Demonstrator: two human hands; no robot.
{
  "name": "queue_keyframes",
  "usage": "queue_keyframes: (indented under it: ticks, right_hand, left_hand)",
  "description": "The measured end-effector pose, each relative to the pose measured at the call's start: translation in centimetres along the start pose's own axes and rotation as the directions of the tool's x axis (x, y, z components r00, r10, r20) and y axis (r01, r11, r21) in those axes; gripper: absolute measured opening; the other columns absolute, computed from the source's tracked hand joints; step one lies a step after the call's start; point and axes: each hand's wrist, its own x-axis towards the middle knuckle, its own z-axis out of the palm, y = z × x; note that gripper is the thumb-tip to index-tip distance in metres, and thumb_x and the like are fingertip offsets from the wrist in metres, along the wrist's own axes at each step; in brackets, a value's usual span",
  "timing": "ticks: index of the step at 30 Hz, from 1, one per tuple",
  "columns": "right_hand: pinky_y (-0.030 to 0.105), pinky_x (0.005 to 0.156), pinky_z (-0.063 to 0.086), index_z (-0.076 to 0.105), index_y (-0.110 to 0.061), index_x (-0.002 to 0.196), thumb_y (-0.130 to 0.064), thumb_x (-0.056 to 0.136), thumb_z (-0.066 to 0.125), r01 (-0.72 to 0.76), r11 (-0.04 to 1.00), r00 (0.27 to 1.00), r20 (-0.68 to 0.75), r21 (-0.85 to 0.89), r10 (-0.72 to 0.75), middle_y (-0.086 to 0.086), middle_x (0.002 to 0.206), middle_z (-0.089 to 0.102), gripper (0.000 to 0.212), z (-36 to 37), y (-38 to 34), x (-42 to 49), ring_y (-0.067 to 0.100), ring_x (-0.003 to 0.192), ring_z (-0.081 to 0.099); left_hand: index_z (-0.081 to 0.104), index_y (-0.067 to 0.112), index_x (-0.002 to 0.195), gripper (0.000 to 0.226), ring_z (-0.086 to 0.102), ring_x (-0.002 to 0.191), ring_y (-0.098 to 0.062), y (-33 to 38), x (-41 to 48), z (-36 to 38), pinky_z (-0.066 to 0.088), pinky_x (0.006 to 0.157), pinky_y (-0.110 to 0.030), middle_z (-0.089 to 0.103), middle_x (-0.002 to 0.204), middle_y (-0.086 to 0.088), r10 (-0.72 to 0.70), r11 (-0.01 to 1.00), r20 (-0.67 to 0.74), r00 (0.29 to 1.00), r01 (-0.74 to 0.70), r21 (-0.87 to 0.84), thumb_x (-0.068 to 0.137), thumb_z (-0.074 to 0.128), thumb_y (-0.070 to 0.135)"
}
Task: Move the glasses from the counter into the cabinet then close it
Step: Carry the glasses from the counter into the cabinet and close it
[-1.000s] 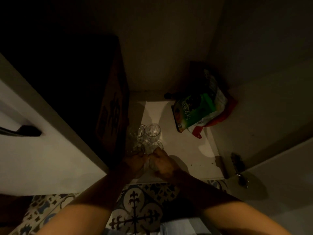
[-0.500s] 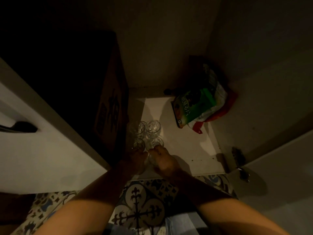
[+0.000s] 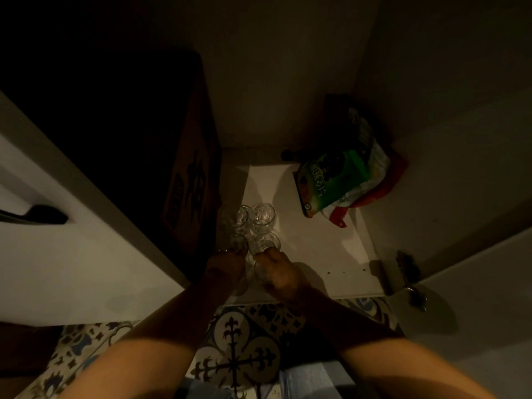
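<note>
1. Reaching over the tiled floor (image 3: 236, 355), both forearms pass the front edge of the cabinet shelf (image 3: 316, 254).
2. The left hand (image 3: 226, 267) sits at the shelf's front edge, fingers curled round the left glass (image 3: 239, 286). The light is dim and only the lower part of this glass shows.
3. The right hand (image 3: 277, 272) is just beside it, fingers wrapped round the right glass (image 3: 260, 269). Whether either held glass touches the shelf cannot be told.
4. Four glasses (image 3: 262, 216) stand upright in a tight two-by-two cluster directly beyond the hands, near the shelf's left edge. The nearer pair is just ahead of the fingertips; contact cannot be confirmed.
5. A box (image 3: 190, 191) stands along the left edge, just beside the cluster.
6. A green bag (image 3: 339, 182) lies in the far right corner of the shelf, well apart from the glasses.
7. The left door (image 3: 72, 254), with a dark handle (image 3: 34, 216), and the right door (image 3: 475, 298) both stand open. A hinge (image 3: 406, 263) shows at the right front corner.
</note>
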Motion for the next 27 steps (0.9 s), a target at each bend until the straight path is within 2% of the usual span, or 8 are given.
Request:
queue_keyframes:
  ticks: [2, 4, 7, 12, 16, 19, 23, 27]
  right_hand:
    - [0.039, 0.104, 0.039, 0.036, -0.018, 0.143, -0.015, 0.082, 0.063, 0.008, 1.000, 1.000, 0.015, -0.016, -0.008, 0.008, 0.145, 0.032, 0.066, -0.2, -0.1, 0.0, 0.029, 0.129, 0.037]
    - [0.039, 0.102, 0.040, 0.036, -0.018, 0.142, -0.015, 0.083, 0.062, 0.011, 1.000, 1.000, 0.020, -0.018, -0.011, 0.007, 0.144, 0.033, 0.065, -0.4, -0.2, -0.1, 0.028, 0.129, 0.036]
    - [0.039, 0.102, 0.041, 0.034, -0.019, 0.143, -0.017, 0.084, 0.062, 0.015, 0.999, 0.999, 0.032, -0.037, -0.014, 0.007, 0.144, 0.032, 0.065, -0.9, -0.5, -0.1, 0.028, 0.129, 0.036]
    - [0.039, 0.107, 0.036, 0.025, -0.018, 0.148, -0.025, 0.085, 0.063, 0.013, 0.995, 0.993, 0.118, -0.100, -0.001, 0.008, 0.149, 0.027, 0.073, -1.6, -1.0, -0.3, 0.029, 0.136, 0.029]
    - [0.036, 0.110, 0.030, 0.022, -0.021, 0.149, -0.032, 0.085, 0.061, 0.054, 0.985, 0.994, 0.100, -0.162, -0.038, 0.005, 0.154, 0.025, 0.076, -2.4, -1.1, -0.4, 0.024, 0.141, 0.024]
    - [0.035, 0.115, 0.022, 0.019, -0.020, 0.150, -0.040, 0.088, 0.057, 0.093, 0.969, 0.993, 0.092, -0.228, -0.074, 0.004, 0.158, 0.018, 0.075, -3.2, -1.1, -0.5, 0.022, 0.145, 0.017]
    - [0.038, 0.116, 0.019, 0.017, -0.019, 0.150, -0.039, 0.091, 0.051, 0.127, 0.951, 0.991, 0.076, -0.281, -0.110, 0.006, 0.158, 0.014, 0.072, -5.0, -1.1, -1.2, 0.023, 0.146, 0.013]
    - [0.041, 0.120, 0.005, 0.004, -0.020, 0.151, -0.042, 0.094, 0.046, 0.132, 0.943, 0.990, 0.084, -0.305, -0.111, 0.002, 0.161, -0.004, 0.074, -8.0, -1.6, -2.3, 0.021, 0.148, -0.004]
  left_hand:
    - [0.032, 0.010, 0.141, 0.044, 0.043, 0.130, -0.031, -0.1, -0.1, -0.2, 0.034, 0.107, -0.041, 0.043, 0.143, -0.013, -0.013, 0.999, 0.006, 1.000, 0.013, 0.034, 0.099, 0.036, 0.023]
    - [0.032, 0.012, 0.141, 0.045, 0.045, 0.128, -0.031, -0.1, -0.5, -0.5, 0.036, 0.106, -0.040, 0.044, 0.142, -0.012, -0.042, 0.999, -0.019, 0.999, 0.042, -0.002, 0.098, 0.038, 0.022]
    - [0.027, 0.011, 0.144, 0.051, 0.045, 0.128, -0.033, 0.0, -0.7, -0.4, 0.038, 0.106, -0.040, 0.041, 0.143, -0.015, -0.047, 0.997, 0.019, 0.999, 0.049, -0.068, 0.097, 0.042, 0.021]
    - [0.022, 0.009, 0.146, 0.053, 0.041, 0.130, -0.036, 0.1, -0.8, -0.6, 0.036, 0.106, -0.046, 0.037, 0.145, -0.017, -0.043, 0.999, 0.074, 0.996, 0.045, -0.029, 0.098, 0.039, 0.024]
    - [0.018, 0.015, 0.147, 0.061, 0.034, 0.135, -0.034, 0.2, -1.0, -0.6, 0.034, 0.105, -0.047, 0.031, 0.149, -0.012, -0.119, 0.981, 0.042, 0.992, 0.124, -0.151, 0.095, 0.045, 0.033]
    - [0.009, 0.017, 0.150, 0.082, 0.019, 0.142, -0.031, 0.1, -1.3, -1.5, 0.029, 0.111, -0.046, 0.019, 0.154, -0.008, -0.093, 0.949, 0.076, 0.993, 0.112, -0.295, 0.086, 0.057, 0.036]
    - [0.002, 0.014, 0.150, 0.079, 0.002, 0.146, -0.027, 0.1, -2.9, -2.2, 0.011, 0.118, -0.043, 0.004, 0.158, -0.008, -0.073, 0.959, -0.053, 0.996, 0.056, -0.277, 0.090, 0.047, 0.041]
    - [-0.006, 0.017, 0.150, 0.074, -0.011, 0.147, -0.021, -0.1, -5.2, -3.2, -0.006, 0.118, -0.039, -0.010, 0.159, -0.004, -0.045, 0.963, -0.265, 0.963, -0.029, -0.268, 0.095, 0.033, 0.047]
